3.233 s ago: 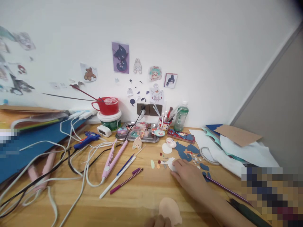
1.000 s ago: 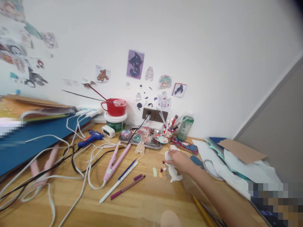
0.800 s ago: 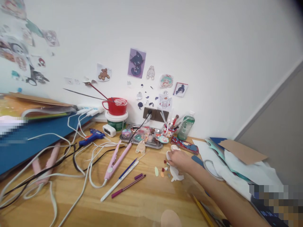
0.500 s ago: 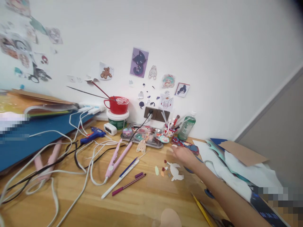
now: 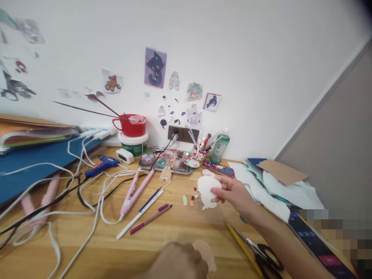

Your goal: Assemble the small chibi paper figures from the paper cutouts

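Observation:
My right hand [image 5: 234, 192] pinches a white rounded paper cutout [image 5: 207, 186] between thumb and fingers. The held piece overlaps another white paper cutout [image 5: 209, 206] lying on the table, with legs showing below it. Small coloured paper scraps [image 5: 192, 203] lie just to the left. At the bottom edge, my left hand [image 5: 178, 261] is blurred, its fingers curled over the left side of a beige paper cutout [image 5: 205, 252] on the table. Right of that cutout lie black-handled scissors [image 5: 261, 252] and a yellow pencil [image 5: 242, 248].
A pink hair straightener [image 5: 136, 193], pens [image 5: 151, 219] and white cables [image 5: 100, 205] spread across the left. A blue glue gun [image 5: 101, 166], metal tray [image 5: 165, 169] and green bottle [image 5: 220, 147] stand farther back. Papers [image 5: 269, 197] and a phone [image 5: 316, 244] lie right.
My right hand has drawn back from near the patterned case and now holds the white cutout. My left hand has come into view at the beige cutout. The view has turned slightly right.

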`<state>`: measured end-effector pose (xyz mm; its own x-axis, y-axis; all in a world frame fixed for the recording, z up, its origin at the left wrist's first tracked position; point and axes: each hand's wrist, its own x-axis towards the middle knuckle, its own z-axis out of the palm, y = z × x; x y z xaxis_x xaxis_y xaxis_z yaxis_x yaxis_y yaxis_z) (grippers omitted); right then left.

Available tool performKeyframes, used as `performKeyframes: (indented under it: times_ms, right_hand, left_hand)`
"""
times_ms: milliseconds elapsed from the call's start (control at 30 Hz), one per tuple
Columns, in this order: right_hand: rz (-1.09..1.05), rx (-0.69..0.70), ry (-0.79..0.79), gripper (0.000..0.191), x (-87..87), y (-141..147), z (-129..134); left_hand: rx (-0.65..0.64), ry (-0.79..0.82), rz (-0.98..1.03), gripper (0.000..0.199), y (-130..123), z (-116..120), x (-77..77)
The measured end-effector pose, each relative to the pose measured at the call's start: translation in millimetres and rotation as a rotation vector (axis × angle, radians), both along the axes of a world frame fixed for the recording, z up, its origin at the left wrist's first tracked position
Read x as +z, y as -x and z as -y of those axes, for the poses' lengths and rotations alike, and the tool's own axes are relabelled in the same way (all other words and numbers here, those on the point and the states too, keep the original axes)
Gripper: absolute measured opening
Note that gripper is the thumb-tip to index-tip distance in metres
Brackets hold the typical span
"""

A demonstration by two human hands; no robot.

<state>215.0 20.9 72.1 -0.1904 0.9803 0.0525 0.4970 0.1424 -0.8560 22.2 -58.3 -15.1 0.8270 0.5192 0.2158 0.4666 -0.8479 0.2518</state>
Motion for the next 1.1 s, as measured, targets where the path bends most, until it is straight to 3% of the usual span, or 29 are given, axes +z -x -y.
performKeyframes:
  times_ms: [33, 67, 133, 167, 267, 400, 533, 600, 767, 867, 933, 1100]
  right_hand:
    - [-0.012, 0.004, 0.011, 0.037, 1.1, 0.9, 8.4]
    - [-0.023, 0.006, 0.020, 0.036, 2.0, 1.9, 16.3]
    - [-0.043, 0.003, 0.040, 0.035, 3.2, 4.1, 30.2]
    - [-0.051, 0.005, 0.049, 0.035, 3.2, 5.0, 36.2]
    - [-0.052, 0.043, 0.019, 0.030, 0.7, 5.6, 50.6]
    - [-0.037, 0.107, -0.048, 0.027, -10.8, -0.2, 66.6]
    - [-0.080, 0.070, 0.140, 0.014, -29.4, -3.1, 84.4]
    - [-0.060, 0.035, 0.193, 0.017, -38.4, -2.5, 91.8]
    - [-0.037, 0.069, 0.100, 0.017, -61.1, -4.3, 97.2]
    - [0.004, 0.108, 0.057, 0.020, -74.1, -6.6, 95.5]
    - [0.049, 0.139, 0.023, 0.024, -79.6, -7.4, 94.4]
    - [0.131, 0.167, -0.007, 0.042, -80.8, -8.7, 93.1]
  left_hand:
    - [0.043, 0.054, 0.029, 0.012, -0.2, -6.9, 2.9]
    - [0.144, 0.258, 0.169, 0.010, -0.3, -13.6, 7.6]
    - [0.307, 0.644, 0.588, 0.016, 0.0, -25.3, 21.7]
    - [0.314, 0.793, 0.773, 0.025, 0.4, -29.8, 30.0]
    - [0.321, 0.830, 0.816, 0.031, 3.6, -36.6, 51.6]
    - [0.357, 0.749, 0.746, 0.018, 12.2, -32.2, 56.9]
    - [0.314, 0.600, 0.638, 0.011, 20.0, -22.1, 41.9]
    - [0.284, 0.523, 0.579, 0.011, 21.3, -19.3, 32.7]
    - [0.273, 0.364, 0.463, 0.023, 23.6, -19.2, 12.6]
    - [0.287, 0.287, 0.416, 0.026, 28.3, -15.7, 9.4]
    - [0.225, 0.218, 0.340, 0.024, 30.6, -8.8, 11.8]
    - [-0.097, -0.181, 0.130, 0.027, 26.1, 15.9, 17.4]
